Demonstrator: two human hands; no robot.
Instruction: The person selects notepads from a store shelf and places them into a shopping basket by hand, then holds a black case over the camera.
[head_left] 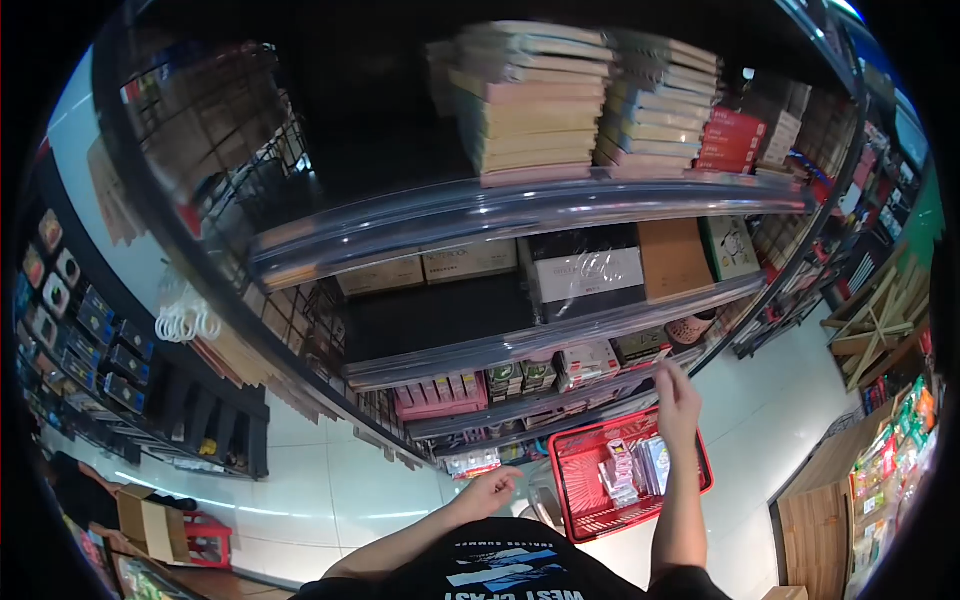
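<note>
Head view catches the red shopping basket (567, 508) on the floor (390, 490), with packets (622, 470) inside. Near its left side, the left hand (488, 491) curls loosely; how wide its grip is, I can't tell. The right hand (678, 392), grip narrow, fingers bunched, is by the shelving unit (520, 350); I can't tell whether it pinches anything.

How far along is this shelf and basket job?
Partly done, perhaps: book stacks stand on the upper shelf. Neither left hand nor right hand visibly holds anything. Packs lie in the red basket and the middle shelf has a bare stretch, so stocking may be left, though I can't tell.
</note>
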